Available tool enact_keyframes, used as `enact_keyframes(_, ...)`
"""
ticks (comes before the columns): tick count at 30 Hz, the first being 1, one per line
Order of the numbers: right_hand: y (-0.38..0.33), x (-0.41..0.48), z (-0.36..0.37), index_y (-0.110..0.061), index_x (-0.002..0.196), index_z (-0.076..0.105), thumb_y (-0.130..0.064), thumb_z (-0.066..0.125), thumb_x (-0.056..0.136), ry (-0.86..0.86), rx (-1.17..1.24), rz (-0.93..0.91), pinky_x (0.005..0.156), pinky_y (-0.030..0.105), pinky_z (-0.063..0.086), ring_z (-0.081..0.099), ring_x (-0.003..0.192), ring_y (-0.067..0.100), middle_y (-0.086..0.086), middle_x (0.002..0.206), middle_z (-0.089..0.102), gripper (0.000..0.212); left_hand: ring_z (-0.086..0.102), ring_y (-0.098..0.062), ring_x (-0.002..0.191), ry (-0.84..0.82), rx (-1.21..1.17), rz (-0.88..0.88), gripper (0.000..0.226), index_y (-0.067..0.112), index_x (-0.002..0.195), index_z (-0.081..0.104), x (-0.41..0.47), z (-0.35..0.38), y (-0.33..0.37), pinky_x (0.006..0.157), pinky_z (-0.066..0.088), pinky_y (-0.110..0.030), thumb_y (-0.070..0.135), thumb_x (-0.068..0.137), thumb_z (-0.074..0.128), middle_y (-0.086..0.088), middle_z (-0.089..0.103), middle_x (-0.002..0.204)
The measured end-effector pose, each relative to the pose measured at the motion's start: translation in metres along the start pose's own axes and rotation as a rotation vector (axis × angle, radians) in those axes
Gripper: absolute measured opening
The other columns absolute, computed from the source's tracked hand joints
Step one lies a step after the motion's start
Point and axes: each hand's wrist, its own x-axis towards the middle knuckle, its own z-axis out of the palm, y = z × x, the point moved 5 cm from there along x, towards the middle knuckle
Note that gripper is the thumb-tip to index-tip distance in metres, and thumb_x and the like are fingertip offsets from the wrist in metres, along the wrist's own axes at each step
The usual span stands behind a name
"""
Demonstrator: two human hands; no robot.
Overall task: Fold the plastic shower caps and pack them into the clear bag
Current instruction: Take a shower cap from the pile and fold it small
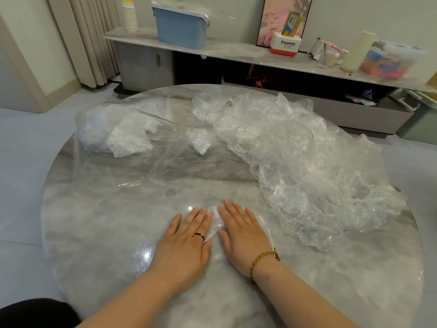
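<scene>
Though apart, left hand (186,245), right hand (241,235) flat on shower cap (214,222)

Both bare forearms reach in from the lower edge and converge toward the middle. The left hand (186,240) and right hand (241,235) lie flat, palms down, just beside each other (thumbs near, not touching), fingers straight, slightly spread, pointing away from the body.

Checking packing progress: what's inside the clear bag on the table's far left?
Folded shower caps show through the clear bag, bunched near its far end. Their number cannot be told: they overlap and hide one another.
</scene>
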Motion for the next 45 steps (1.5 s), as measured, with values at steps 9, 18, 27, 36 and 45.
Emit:
enact_keyframes(9, 0.002, -0.001, 0.005, -0.019, 0.148, -0.002, -0.052, -0.019, 0.053, -0.116, 0.088, -0.057, 0.1, 0.018, -0.023, -0.013, 0.142, 0.009, -0.003, 0.155, -0.012, 0.102, 0.067, -0.017, 0.099, -0.121, 0.029, 0.013, 0.051, 0.01, 0.102, 0.072, 0.001, 0.003, 0.001, 0.1, 0.016, -0.029, 0.034, 0.075, 0.035, -0.002, 0.069, 0.108)
enact_keyframes(18, 0.011, -0.007, -0.013, -0.01, 0.132, 0.046, -0.028, 0.041, 0.09, 0.247, 0.49, 0.001, 0.104, 0.009, 0.012, 0.029, 0.134, 0.014, 0.006, 0.143, 0.038, 0.046, 0.051, -0.015, 0.123, -0.236, -0.077, -0.025, 0.073, 0.011, 0.125, 0.058, 0.004, -0.007, 0.002, 0.102, 0.016, -0.023, 0.045, 0.076, 0.015, -0.001, 0.05, 0.135)
enact_keyframes(27, -0.047, -0.025, -0.025, -0.029, 0.056, 0.062, -0.049, 0.044, 0.057, 0.41, -0.076, -0.271, 0.064, 0.022, 0.023, 0.052, 0.06, 0.011, -0.013, 0.059, 0.054, 0.028, 0.056, -0.008, 0.074, -0.134, -0.83, -0.475, 0.025, 0.014, 0.116, 0.061, 0.016, -0.016, -0.039, 0.064, 0.038, -0.009, 0.015, 0.094, 0.049, 0.006, 0.061, 0.09)
enact_keyframes(36, -0.047, -0.021, -0.005, -0.024, 0.054, 0.062, -0.025, 0.046, 0.065, 0.374, 0.083, -0.3, 0.044, 0.014, 0.037, 0.053, 0.05, 0.009, -0.011, 0.057, 0.057, 0.02, 0.046, 0.007, 0.1, -0.154, -0.84, -0.258, 0.06, 0.029, 0.105, 0.06, 0.014, -0.036, -0.047, 0.077, 0.026, 0.009, -0.018, 0.08, 0.032, 0.018, 0.053, 0.107)
enact_keyframes(45, -0.034, -0.046, -0.015, -0.02, 0.059, 0.055, -0.019, 0.058, 0.066, -0.105, 1.25, 0.063, 0.053, 0.008, 0.038, 0.048, 0.047, -0.006, -0.014, 0.045, 0.055, 0.008, 0.002, 0.014, 0.125, -0.471, -0.431, 0.233, 0.077, 0.048, 0.133, 0.025, -0.019, -0.03, -0.029, 0.091, -0.013, 0.004, 0.055, 0.057, 0.023, 0.041, 0.009, 0.124)
